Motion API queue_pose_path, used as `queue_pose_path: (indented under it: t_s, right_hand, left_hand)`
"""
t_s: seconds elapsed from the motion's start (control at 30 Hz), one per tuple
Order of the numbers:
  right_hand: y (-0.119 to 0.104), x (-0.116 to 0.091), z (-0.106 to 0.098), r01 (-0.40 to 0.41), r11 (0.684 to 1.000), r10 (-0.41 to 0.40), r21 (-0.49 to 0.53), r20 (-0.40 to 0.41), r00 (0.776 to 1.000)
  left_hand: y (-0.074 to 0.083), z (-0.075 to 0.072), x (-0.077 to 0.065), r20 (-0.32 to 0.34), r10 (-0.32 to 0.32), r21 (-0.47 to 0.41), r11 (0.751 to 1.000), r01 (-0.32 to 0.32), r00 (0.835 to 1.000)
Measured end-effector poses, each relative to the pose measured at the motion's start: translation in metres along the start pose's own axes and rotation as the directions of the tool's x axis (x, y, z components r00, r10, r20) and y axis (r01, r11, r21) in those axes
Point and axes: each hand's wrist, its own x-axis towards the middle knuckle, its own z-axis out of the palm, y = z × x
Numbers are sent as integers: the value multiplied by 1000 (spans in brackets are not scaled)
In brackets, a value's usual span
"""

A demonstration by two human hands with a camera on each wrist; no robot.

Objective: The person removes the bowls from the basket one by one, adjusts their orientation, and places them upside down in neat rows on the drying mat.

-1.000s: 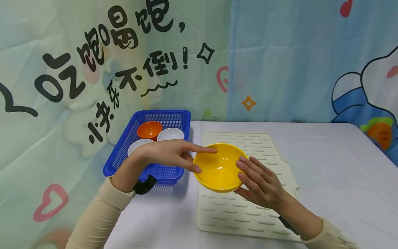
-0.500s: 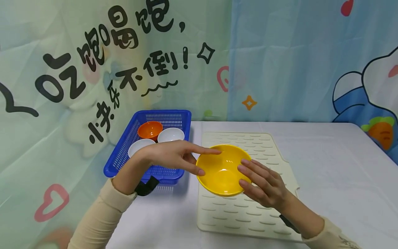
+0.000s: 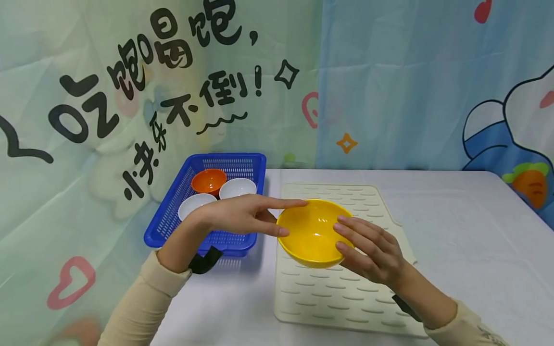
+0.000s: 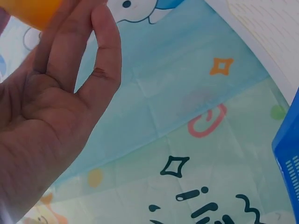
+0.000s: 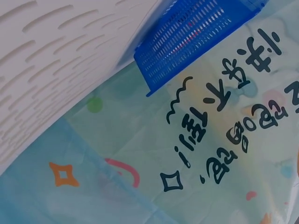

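1. A glossy yellow round bowl [image 3: 309,235] is held up between the two hands over the left part of the mat, its open side tilted toward the wearer.
2. The left hand [image 3: 242,214] grips the bowl at its left side: the index finger reaches nearly straight to the far rim, the thumb presses the near-left edge, and the remaining fingers are partly hidden.
3. The right hand [image 3: 374,252] holds the opposite side, with gently bent, slightly spread fingers over the rim against the inner wall; its thumb is hidden by the bowl and fingers.
4. Beneath lies a cream rectangular mat [image 3: 329,300] with short raised ridges, flat on a white tablecloth [image 3: 472,250].
5. To the left of the mat stands a blue rectangular perforated basket [image 3: 169,211], partly covered by the left hand and forearm.
6. Inside the basket sit an orange round bowl [image 3: 208,181] at the back, a white round bowl [image 3: 238,186] to its right and another white bowl [image 3: 195,204] nearer the wearer.
7. Both arms wear beige sleeves [image 3: 143,298], and a black band [image 3: 205,260] shows under the left wrist.
8. Behind hangs a pale green and blue printed fabric backdrop [image 3: 389,86] with black lettering.
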Motion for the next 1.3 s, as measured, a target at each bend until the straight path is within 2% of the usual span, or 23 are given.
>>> queue_pose_path:
  t_s: [0.17, 0.3, 0.4, 0.57, 0.67, 0.77, 0.87, 0.93, 1.0, 1.17, 1.3]
  right_hand:
    - [0, -5, -3, -140, 990, 140, -1, -5, 990]
    - [3, -8, -4, -248, 969, 248, 3, -45, 968]
    - [4, -9, -8, -330, 944, 329, -29, -24, 944]
    - [3, -11, -15, -463, 882, 468, -86, 53, 882]
    - [3, -14, -19, -525, 844, 534, -104, 94, 840]
    - [4, -18, -22, -597, 795, 607, -110, 129, 785]
    - [5, -21, -25, -676, 726, 687, -122, 177, 705]
    - [6, -23, -28, -733, 669, 739, -121, 210, 640]
    - [6, -25, -30, -791, 602, 789, -113, 241, 566]
    - [5, -24, -34, -918, 385, 890, -99, 304, 340]
    - [3, -18, -36, -980, 170, 921, -109, 372, 118]
  left_hand:
    - [-5, 8, -2, -124, 32, -38, 999, -37, 992]
    - [-7, 16, -2, -229, 117, 61, 992, -106, 966]
    - [-8, 23, 0, -310, 206, 225, 964, -139, 928]
    - [-11, 34, 8, -395, 353, 468, 872, -145, 848]
    - [-15, 40, 12, -409, 426, 544, 824, -159, 807]
    - [-17, 43, 17, -402, 505, 606, 772, -191, 764]
    - [-19, 45, 22, -388, 571, 674, 711, -200, 723]
    - [-20, 46, 25, -380, 594, 710, 678, -188, 709]
    - [-21, 47, 28, -372, 606, 734, 656, -178, 703]
    - [-23, 51, 33, -351, 633, 762, 622, -183, 690]
    - [-24, 54, 37, -336, 651, 768, 607, -202, 681]
